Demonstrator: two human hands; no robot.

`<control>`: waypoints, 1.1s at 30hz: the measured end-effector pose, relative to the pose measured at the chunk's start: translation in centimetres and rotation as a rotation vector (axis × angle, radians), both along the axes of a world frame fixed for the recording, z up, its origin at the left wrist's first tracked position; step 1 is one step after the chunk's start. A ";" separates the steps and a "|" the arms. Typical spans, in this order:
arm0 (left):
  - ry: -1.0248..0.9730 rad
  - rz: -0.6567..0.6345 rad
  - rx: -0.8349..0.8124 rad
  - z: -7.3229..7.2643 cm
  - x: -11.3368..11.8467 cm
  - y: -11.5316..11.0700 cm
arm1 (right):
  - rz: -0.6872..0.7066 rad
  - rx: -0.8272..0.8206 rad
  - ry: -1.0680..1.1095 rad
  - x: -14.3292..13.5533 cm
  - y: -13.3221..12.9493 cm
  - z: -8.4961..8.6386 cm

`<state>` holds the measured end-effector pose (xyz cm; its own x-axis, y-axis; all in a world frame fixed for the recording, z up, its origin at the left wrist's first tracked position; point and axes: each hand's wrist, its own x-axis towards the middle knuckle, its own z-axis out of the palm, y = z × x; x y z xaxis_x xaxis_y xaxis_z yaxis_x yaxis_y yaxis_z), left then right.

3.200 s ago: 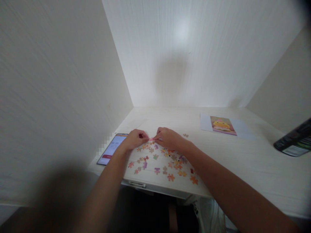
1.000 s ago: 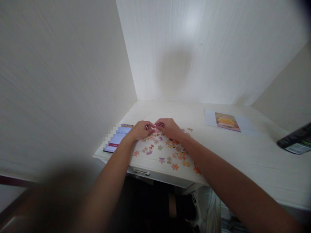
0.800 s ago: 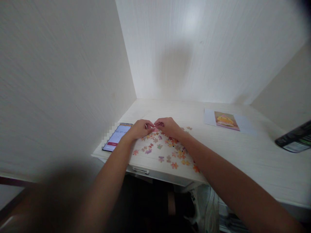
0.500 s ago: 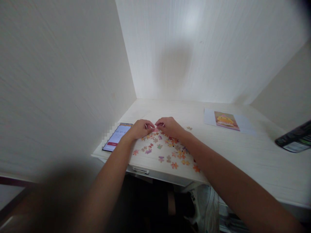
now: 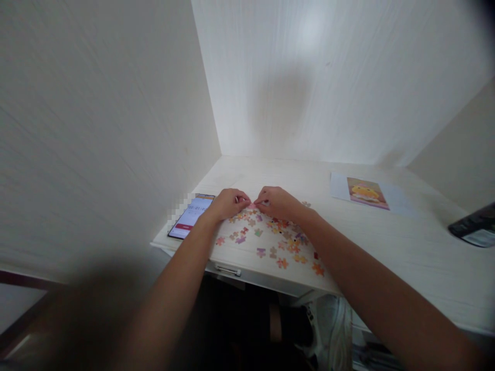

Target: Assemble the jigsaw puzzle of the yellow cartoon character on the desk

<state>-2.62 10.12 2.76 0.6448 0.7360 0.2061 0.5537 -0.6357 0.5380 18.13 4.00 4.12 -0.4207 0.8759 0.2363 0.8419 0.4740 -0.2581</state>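
Both hands — left hand [image 5: 227, 204] and right hand [image 5: 279, 202] — are pinching a pink puzzle piece [image 5: 252, 205] between their fingers, just above the scattered pieces [image 5: 270, 239] on the worktop [image 5: 386, 242], near a phone [image 5: 192, 222].

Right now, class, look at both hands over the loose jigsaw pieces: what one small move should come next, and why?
Probably press the small pink piece flat on the desk to test its fit. The left hand and right hand meet fingertip to fingertip around it, pinching it just above the scattered jigsaw pieces. Whether it is one piece or two is too small to tell.
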 end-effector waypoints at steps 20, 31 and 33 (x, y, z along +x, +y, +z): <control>0.022 0.026 0.048 -0.4 0.1 0.1 | 0.028 0.009 -0.067 0.1 -0.7 0.3; 0.015 0.035 0.060 -0.3 0.3 -0.1 | 0.018 0.005 -0.072 0.0 -0.6 0.2; 0.015 0.033 0.063 -0.3 0.3 -0.1 | 0.020 0.010 -0.072 0.0 -0.6 0.1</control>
